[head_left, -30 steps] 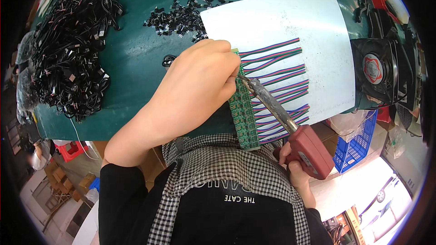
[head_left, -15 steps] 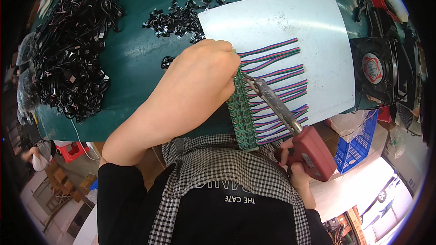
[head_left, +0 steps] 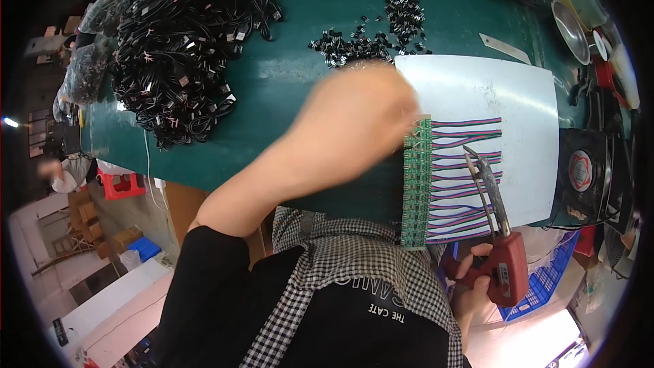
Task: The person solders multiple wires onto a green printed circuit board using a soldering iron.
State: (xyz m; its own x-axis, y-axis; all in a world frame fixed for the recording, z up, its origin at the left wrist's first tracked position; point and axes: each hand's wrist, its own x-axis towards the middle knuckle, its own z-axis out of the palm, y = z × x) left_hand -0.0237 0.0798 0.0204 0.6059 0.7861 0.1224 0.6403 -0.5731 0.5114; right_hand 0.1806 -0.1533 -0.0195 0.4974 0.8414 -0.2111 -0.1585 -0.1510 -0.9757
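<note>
Right grip (head_left: 477, 286) around red soldering gun (head_left: 503, 269)

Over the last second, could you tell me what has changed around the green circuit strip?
The left hand has swung up off the green circuit strip, blurred, toward the small black parts. The soldering gun in the right hand has drawn back from the wires. Strip, white sheet and cable pile stayed put.

A round red and white label (head_left: 580, 161) sits in the middle of a black fan (head_left: 586, 177) at the counter's (head_left: 306, 95) right edge. Off the counter's left edge, clear plastic bags (head_left: 92, 48) lie bundled. On the floor below the near-left corner stand 2 brown cardboard boxes (head_left: 102, 232).
</note>
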